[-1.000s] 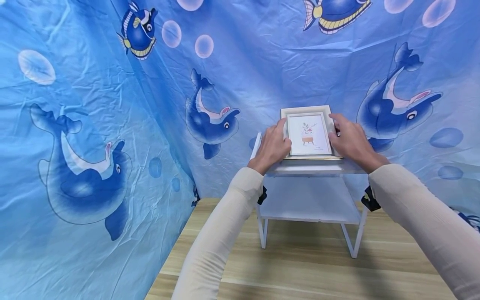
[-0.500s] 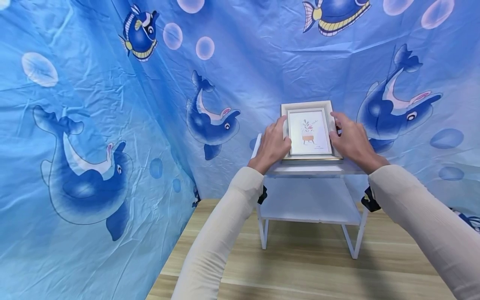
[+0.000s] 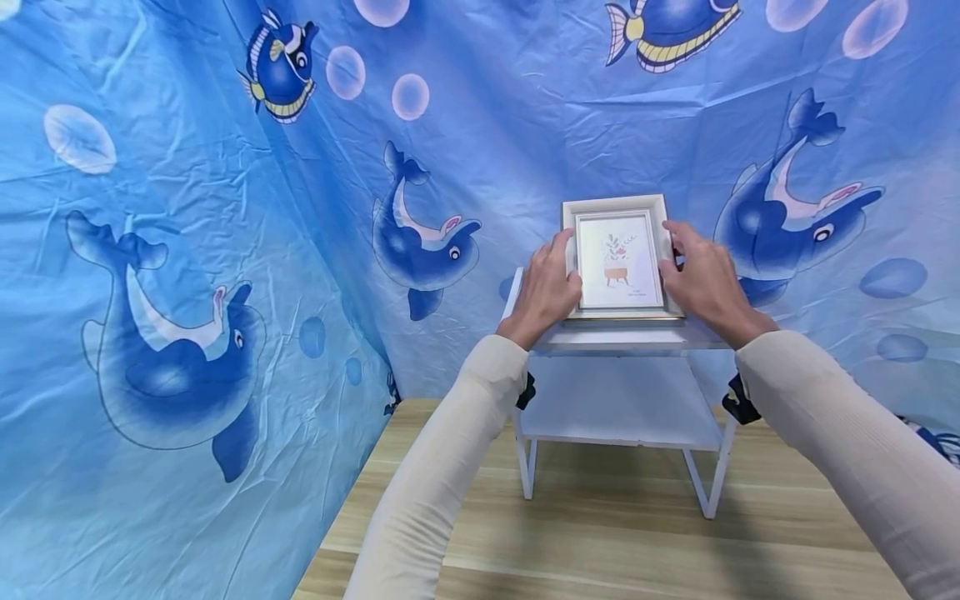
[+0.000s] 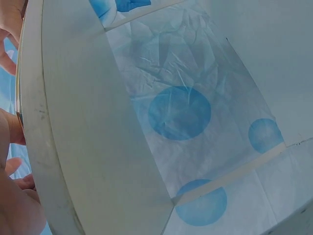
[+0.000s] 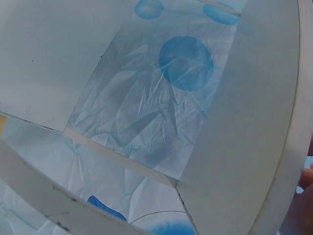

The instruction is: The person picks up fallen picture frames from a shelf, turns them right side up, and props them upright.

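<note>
A picture frame (image 3: pixel 651 315) with a pale, silvery border stands tilted back on a small white table (image 3: pixel 615 337) in the head view. Its print (image 3: pixel 615 262) shows a plant in an orange pot on legs. My left hand (image 3: pixel 543 287) grips the frame's left side, and my right hand (image 3: pixel 701 275) holds the right side. Both thumbs lie near the frame's front, while the back of the frame is hidden. At the left border of the left wrist view, parts of a hand (image 4: pixel 19 205) show beside the table edge. Only fingers (image 5: pixel 305 178) appear at the right wrist view's border.
Below the tabletop is a white lower shelf (image 3: pixel 615 400) on slim metal legs (image 3: pixel 720 467). Blue curtains (image 3: pixel 187 350) printed with dolphins hang at the left and behind the table. The floor (image 3: pixel 600 533) is light wood.
The frame's top edge has risen, so the frame leans back less than before. Its bottom edge stays at about the same place, and both hands have kept their hold on the sides.
</note>
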Demonstrator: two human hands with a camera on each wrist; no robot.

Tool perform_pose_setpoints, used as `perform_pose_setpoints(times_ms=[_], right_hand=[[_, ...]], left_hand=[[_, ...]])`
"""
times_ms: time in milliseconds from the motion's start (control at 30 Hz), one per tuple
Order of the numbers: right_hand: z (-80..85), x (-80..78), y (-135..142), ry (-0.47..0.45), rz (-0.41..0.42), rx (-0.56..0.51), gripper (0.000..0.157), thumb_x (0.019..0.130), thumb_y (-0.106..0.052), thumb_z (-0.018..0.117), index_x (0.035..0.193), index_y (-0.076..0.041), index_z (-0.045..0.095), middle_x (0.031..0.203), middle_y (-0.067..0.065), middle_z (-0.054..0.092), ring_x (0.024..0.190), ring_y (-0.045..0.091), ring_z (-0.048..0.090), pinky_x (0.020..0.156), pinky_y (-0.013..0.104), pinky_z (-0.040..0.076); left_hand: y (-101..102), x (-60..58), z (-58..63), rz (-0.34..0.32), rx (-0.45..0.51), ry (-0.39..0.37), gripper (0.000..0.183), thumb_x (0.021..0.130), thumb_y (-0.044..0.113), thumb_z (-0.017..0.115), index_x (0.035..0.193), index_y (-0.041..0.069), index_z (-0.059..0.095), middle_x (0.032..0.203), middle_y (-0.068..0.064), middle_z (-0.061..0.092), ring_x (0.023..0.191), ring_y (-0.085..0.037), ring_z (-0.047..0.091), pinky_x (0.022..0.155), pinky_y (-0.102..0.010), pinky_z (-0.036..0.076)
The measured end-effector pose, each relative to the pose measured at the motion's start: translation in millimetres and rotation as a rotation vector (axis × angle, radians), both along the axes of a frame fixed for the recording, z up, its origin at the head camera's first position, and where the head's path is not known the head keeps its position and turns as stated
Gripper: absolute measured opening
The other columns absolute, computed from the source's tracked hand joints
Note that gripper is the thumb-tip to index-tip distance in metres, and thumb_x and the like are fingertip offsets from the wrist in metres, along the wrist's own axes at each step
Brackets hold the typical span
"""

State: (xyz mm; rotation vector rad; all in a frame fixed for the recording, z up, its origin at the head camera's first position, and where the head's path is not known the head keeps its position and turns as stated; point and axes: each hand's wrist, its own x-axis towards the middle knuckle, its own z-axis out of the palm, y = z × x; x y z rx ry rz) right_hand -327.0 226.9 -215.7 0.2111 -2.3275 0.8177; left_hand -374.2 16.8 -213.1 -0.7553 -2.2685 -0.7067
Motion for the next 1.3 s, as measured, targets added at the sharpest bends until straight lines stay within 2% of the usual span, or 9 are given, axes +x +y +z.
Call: perform_pose_setpoints(times_ms=[167, 467, 800, 1000, 1233, 1300], right_hand=[[-0.1, 0.1, 0, 0.039, -0.008, 0.003, 0.055, 0.098, -0.003, 0.051, 0.151, 0.0, 0.037, 0.136, 0.034, 0.052, 0.114, 0.05, 0.058, 0.091, 0.061, 0.048], [-2.4, -0.1, -2, 0.106, -0.028, -0.005, 0.054, 0.097, -0.003, 0.05, 0.149, 0.0, 0.039, 0.133, 0.034, 0.055, 0.105, 0.048, 0.059, 0.086, 0.059, 0.049], [-4.9, 1.5, -4, 0.172, -0.037, -0.024, 0.052, 0.096, -0.002, 0.052, 0.147, 0.0, 0.042, 0.128, 0.033, 0.058, 0.102, 0.046, 0.055, 0.087, 0.058, 0.045], [-6.2, 3.4, -6, 0.193, -0.033, -0.048, 0.053, 0.097, 0.0, 0.053, 0.148, 0.0, 0.039, 0.131, 0.033, 0.056, 0.108, 0.046, 0.053, 0.089, 0.059, 0.046], [-7.7, 3.9, -10, 0.224, -0.028, -0.086, 0.054, 0.096, 0.003, 0.053, 0.148, 0.002, 0.039, 0.13, 0.032, 0.056, 0.11, 0.045, 0.05, 0.092, 0.059, 0.042], [-7.6, 4.1, -10, 0.228, -0.028, -0.087, 0.053, 0.096, 0.003, 0.053, 0.148, 0.002, 0.039, 0.13, 0.032, 0.056, 0.111, 0.045, 0.05, 0.092, 0.059, 0.041]], left_hand=[[0, 0.9, -0.9, -0.003, 0.01, 0.035, 0.059, 0.092, 0.002, 0.056, 0.149, 0.008, 0.041, 0.122, -0.015, 0.064, 0.102, -0.027, 0.061, 0.077, -0.036, 0.049], [0, 1.4, -1.0, -0.003, 0.014, 0.061, 0.058, 0.092, 0.003, 0.057, 0.148, 0.007, 0.042, 0.133, -0.015, 0.059, 0.114, -0.027, 0.059, 0.092, -0.038, 0.05], [-1, 3.0, 0.0, -0.002, -0.006, 0.078, 0.057, 0.093, 0.005, 0.057, 0.148, 0.007, 0.042, 0.13, -0.014, 0.059, 0.111, -0.025, 0.057, 0.092, -0.035, 0.048], [0, 3.7, -1.6, -0.012, 0.027, 0.094, 0.056, 0.093, 0.004, 0.058, 0.146, 0.008, 0.045, 0.132, -0.013, 0.058, 0.114, -0.025, 0.056, 0.096, -0.035, 0.047], [2, 4.4, -4.6, -0.038, 0.079, 0.133, 0.054, 0.092, 0.0, 0.058, 0.144, 0.006, 0.047, 0.126, -0.014, 0.061, 0.103, -0.025, 0.057, 0.083, -0.036, 0.047], [3, 4.9, -5.0, -0.036, 0.093, 0.127, 0.054, 0.092, 0.0, 0.058, 0.145, 0.006, 0.046, 0.126, -0.014, 0.061, 0.105, -0.026, 0.057, 0.084, -0.036, 0.048]])
